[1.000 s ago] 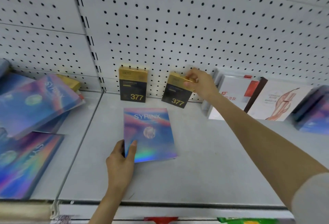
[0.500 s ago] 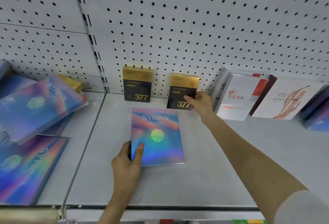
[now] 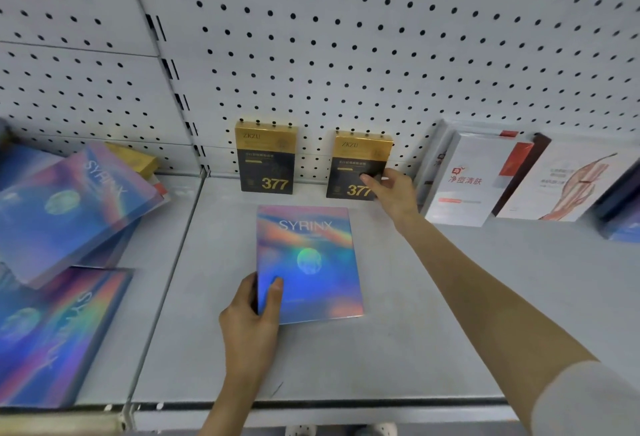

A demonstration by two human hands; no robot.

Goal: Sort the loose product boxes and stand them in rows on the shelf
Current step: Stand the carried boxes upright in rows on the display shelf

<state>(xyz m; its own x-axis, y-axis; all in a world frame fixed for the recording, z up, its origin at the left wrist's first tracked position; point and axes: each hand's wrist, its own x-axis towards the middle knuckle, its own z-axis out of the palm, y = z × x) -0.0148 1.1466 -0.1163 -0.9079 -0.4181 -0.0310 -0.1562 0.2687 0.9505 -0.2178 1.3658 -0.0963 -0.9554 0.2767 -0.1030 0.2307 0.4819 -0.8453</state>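
**Tilted black-and-gold cardboard box (image 3: 356, 162) now stands upright against the far pegboard wall (image 3: 381, 55).**
Your right hand (image 3: 391, 193) pinches its right edge. Your left hand (image 3: 249, 318) grips the flat holographic box (image 3: 308, 262) mid-shelf, which likely stands next.

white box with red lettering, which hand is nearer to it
Right. The right hand sits just left of the white box with red lettering, pinching the right black-and-gold 377 box; the left hand is farther forward, holding the holographic SYRINX box.
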